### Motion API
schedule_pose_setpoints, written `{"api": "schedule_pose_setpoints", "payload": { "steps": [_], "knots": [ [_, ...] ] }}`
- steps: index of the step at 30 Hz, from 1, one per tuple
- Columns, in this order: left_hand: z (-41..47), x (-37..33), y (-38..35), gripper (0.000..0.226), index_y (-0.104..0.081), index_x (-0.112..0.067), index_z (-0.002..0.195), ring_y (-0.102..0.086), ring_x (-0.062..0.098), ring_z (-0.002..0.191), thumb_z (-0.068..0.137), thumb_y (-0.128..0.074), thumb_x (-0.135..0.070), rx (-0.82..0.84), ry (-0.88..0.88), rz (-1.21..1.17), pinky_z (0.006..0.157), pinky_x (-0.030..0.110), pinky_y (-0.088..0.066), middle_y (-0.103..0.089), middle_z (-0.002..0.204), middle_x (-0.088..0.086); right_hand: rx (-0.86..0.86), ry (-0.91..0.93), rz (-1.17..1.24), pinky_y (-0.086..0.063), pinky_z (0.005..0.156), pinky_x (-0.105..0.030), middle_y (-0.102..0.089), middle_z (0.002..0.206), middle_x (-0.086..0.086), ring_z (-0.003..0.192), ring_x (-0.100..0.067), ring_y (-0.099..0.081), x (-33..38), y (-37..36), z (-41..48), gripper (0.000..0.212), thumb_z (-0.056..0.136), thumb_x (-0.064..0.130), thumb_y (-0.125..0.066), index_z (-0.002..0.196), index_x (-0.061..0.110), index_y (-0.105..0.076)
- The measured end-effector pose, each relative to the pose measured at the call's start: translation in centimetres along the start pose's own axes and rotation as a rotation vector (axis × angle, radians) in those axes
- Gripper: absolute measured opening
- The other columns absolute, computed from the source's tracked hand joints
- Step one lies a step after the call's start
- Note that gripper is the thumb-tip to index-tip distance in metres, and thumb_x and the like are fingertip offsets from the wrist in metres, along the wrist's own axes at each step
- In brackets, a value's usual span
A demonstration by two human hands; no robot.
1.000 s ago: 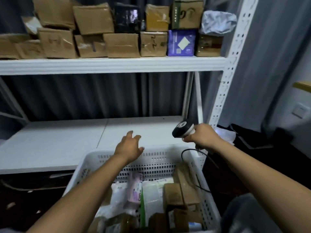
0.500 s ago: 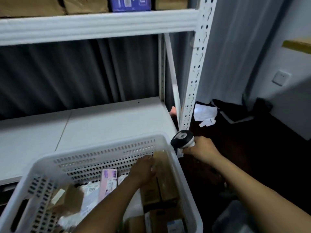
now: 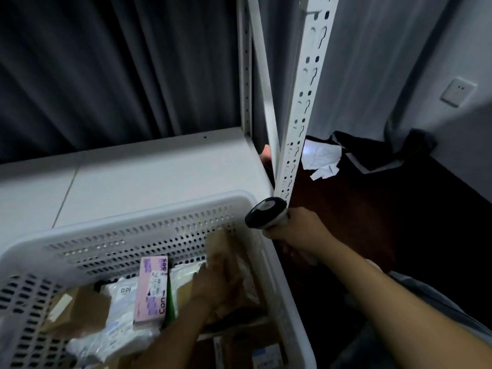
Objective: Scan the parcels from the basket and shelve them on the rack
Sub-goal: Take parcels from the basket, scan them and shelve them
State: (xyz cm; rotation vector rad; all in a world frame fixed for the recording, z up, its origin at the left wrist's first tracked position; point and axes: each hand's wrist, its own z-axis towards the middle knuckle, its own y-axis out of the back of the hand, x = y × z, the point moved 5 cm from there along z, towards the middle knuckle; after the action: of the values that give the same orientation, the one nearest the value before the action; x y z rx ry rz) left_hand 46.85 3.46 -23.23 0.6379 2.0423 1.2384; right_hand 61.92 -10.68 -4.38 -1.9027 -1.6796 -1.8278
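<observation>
Lower centre: the left hand [image 3: 217, 284] is motion-blurred against a brown cardboard parcel [image 3: 221, 242], so its grasp cannot be read. The left and bottom edges of the frame crop the white perforated plastic basket [image 3: 149, 217]. At centre right, the right hand [image 3: 298, 230] conceals the handle of the black-and-white handheld scanner [image 3: 263, 213].

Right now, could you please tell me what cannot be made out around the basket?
Head view:
1. Motion blur hides whether the left hand grips the brown parcel.
2. The right hand covers the barcode scanner handle.
3. The bottom edge cuts off the near side of the basket.
</observation>
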Motion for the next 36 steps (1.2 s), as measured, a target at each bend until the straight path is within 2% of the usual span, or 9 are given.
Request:
{"api": "schedule_pose_setpoints", "payload": {
  "steps": [6, 11, 15, 18, 23, 25, 30, 33, 36],
  "knots": [
    [-0.9, 1.6, -0.6, 0.105, -0.010, -0.017, 0.152, -0.021, 0.032, 0.143, 0.075, -0.059, -0.071, 0.014, 0.208, -0.111, 0.114, 0.053, -0.018, -0.006, 0.158, 0.015, 0.044, -0.019, 0.022, -0.042, 0.042, -0.015, -0.059, 0.050, 0.002, 0.043, -0.012, -0.057, 0.1, -1.2, -0.3, 0.023, 0.080, 0.021, -0.074, 0.066, 0.011, -0.059],
    [-1.7, 1.3, -0.2, 0.105, 0.008, -0.020, 0.154, -0.047, 0.032, 0.126, 0.082, -0.060, -0.057, 0.080, 0.267, -0.204, 0.108, 0.047, -0.026, -0.048, 0.138, 0.015, 0.083, -0.009, 0.066, -0.055, 0.054, -0.030, -0.063, 0.059, -0.001, 0.044, -0.015, -0.060, 0.5, -2.9, -0.4, 0.014, 0.079, 0.020, -0.077, 0.082, 0.011, -0.067],
    [-3.7, 1.7, 3.0, 0.105, -0.015, -0.024, 0.152, -0.054, 0.033, 0.118, 0.068, -0.076, -0.039, -0.067, 0.265, -0.607, 0.095, 0.039, -0.046, -0.053, 0.135, 0.015, 0.101, 0.012, 0.092, -0.054, 0.054, -0.031, -0.066, 0.066, -0.008, 0.049, -0.020, -0.063, 1.3, -3.5, -0.8, 0.015, 0.080, 0.019, -0.076, 0.087, 0.009, -0.067],
    [-6.4, 2.4, 6.3, 0.095, -0.029, -0.020, 0.149, -0.055, 0.028, 0.118, 0.070, -0.081, -0.023, -0.199, 0.266, -0.830, 0.084, 0.027, -0.043, -0.053, 0.137, 0.010, 0.081, 0.019, 0.169, -0.054, 0.056, -0.032, -0.072, 0.075, -0.018, 0.058, -0.028, -0.067, 1.9, -3.6, -1.4, 0.019, 0.079, 0.019, -0.077, 0.092, 0.006, -0.070],
    [-11.6, 4.5, 11.7, 0.080, -0.033, -0.024, 0.143, -0.058, 0.010, 0.086, 0.077, -0.076, -0.012, -0.364, 0.257, -1.142, 0.072, 0.029, -0.048, -0.058, 0.117, 0.003, 0.052, 0.076, 0.342, -0.053, 0.054, -0.032, -0.069, 0.067, -0.014, 0.061, -0.027, -0.066, 4.1, -3.9, -3.9, 0.019, 0.076, 0.015, -0.080, 0.089, 0.004, -0.072],
    [-13.3, 5.7, 13.4, 0.072, -0.036, -0.028, 0.138, -0.060, 0.013, 0.091, 0.078, -0.072, -0.011, -0.424, 0.267, -1.253, 0.077, 0.033, -0.049, -0.060, 0.119, 0.003, 0.020, 0.124, 0.364, -0.056, 0.062, -0.033, -0.072, 0.071, -0.005, 0.068, -0.020, -0.067, 5.0, -3.9, -5.2, 0.014, 0.073, 0.017, -0.082, 0.083, 0.013, -0.073],
    [-17.0, 7.1, 17.1, 0.052, -0.044, -0.026, 0.128, -0.064, 0.022, 0.095, 0.084, -0.065, -0.007, -0.577, 0.261, -1.578, 0.084, 0.039, -0.051, -0.067, 0.111, 0.007, 0.043, 0.213, 0.477, -0.046, 0.057, -0.006, -0.073, 0.084, 0.010, 0.080, -0.002, -0.067, 6.6, -4.4, -9.0, 0.022, 0.074, 0.009, -0.082, 0.093, 0.017, -0.073],
    [-18.7, 7.0, 18.9, 0.042, -0.046, -0.021, 0.125, -0.064, 0.022, 0.091, 0.089, -0.061, -0.007, -0.623, 0.213, -1.653, 0.077, 0.035, -0.051, -0.067, 0.111, 0.009, 0.074, 0.247, 0.570, -0.049, 0.063, -0.007, -0.075, 0.087, 0.007, 0.074, 0.003, -0.068, 7.1, -4.9, -10.7, 0.023, 0.075, 0.003, -0.079, 0.096, 0.013, -0.074],
    [-19.9, 6.5, 20.0, 0.054, -0.045, -0.025, 0.134, -0.064, 0.024, 0.106, 0.086, -0.067, -0.014, -0.559, 0.131, -1.539, 0.090, 0.044, -0.053, -0.064, 0.124, 0.008, 0.082, 0.292, 0.679, -0.052, 0.068, -0.011, -0.076, 0.085, 0.005, 0.079, -0.002, -0.071, 8.0, -4.8, -11.6, 0.022, 0.077, 0.001, -0.077, 0.096, 0.012, -0.073]
  ]
}}
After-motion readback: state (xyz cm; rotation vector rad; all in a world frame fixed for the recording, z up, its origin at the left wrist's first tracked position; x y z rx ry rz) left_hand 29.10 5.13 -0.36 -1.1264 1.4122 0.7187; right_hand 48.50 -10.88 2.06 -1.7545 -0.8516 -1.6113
